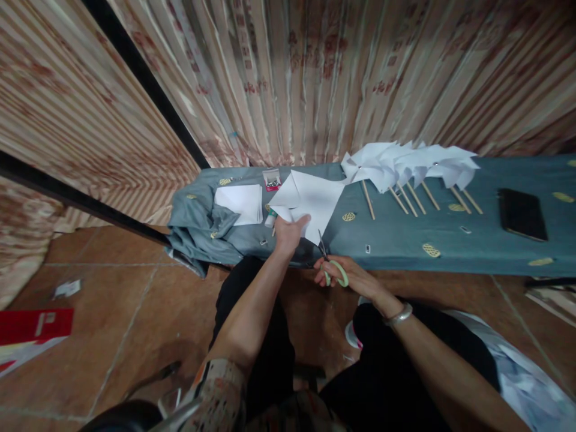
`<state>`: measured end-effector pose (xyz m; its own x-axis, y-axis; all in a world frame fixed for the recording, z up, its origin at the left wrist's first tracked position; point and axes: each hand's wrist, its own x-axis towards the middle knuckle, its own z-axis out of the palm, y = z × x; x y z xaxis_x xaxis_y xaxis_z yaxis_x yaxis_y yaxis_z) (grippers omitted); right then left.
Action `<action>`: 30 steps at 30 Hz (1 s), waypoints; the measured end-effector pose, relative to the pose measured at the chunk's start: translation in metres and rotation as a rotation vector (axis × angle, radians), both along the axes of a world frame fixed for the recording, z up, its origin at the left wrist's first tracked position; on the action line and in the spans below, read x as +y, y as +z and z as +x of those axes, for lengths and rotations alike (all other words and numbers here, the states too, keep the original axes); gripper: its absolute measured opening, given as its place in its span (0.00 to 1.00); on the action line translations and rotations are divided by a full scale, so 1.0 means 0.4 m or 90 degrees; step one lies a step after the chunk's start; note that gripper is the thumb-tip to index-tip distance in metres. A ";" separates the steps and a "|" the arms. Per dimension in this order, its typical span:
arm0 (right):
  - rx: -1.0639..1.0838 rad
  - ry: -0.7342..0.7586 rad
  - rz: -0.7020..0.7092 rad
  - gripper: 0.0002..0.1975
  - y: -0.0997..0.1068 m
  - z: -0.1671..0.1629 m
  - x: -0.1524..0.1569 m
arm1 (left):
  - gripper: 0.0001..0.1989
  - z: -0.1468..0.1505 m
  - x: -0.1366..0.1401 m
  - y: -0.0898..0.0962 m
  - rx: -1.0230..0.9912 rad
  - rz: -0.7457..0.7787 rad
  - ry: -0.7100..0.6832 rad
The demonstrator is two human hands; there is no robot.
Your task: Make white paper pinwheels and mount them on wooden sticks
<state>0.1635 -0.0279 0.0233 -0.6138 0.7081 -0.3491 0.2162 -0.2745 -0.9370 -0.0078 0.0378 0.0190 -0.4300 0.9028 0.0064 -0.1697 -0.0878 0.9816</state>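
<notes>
My left hand grips a white sheet of paper by its near left side, thumb on top. One flap of the sheet stands up along its left side. Green-handled scissors are in my right hand, with fingers through the loops. Their blades point up at the sheet's near corner; whether they touch the paper I cannot tell. Just left of the sheet lies a stack of white paper squares. Behind it is a small clear packet of metal pieces. A white tube with a green part is partly hidden by my left hand.
Several white paper pinwheels on wooden sticks lie overlapped at the back right. A dark flat device rests farther right on the blue-green cloth. Curtains hang behind; a black pole slants at left.
</notes>
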 end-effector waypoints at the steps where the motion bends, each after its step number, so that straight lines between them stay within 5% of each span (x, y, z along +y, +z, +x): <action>1: 0.004 -0.007 -0.003 0.31 -0.001 -0.002 -0.001 | 0.19 0.002 0.001 0.000 0.000 0.001 0.000; 30: 0.004 -0.056 -0.015 0.32 0.005 -0.016 -0.004 | 0.22 0.020 0.005 -0.011 0.049 -0.002 -0.007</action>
<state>0.1572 -0.0295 0.0251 -0.5518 0.7511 -0.3624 0.1851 -0.3134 -0.9314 0.0002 0.0399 0.0148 -0.4189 0.9073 0.0356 -0.0952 -0.0829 0.9920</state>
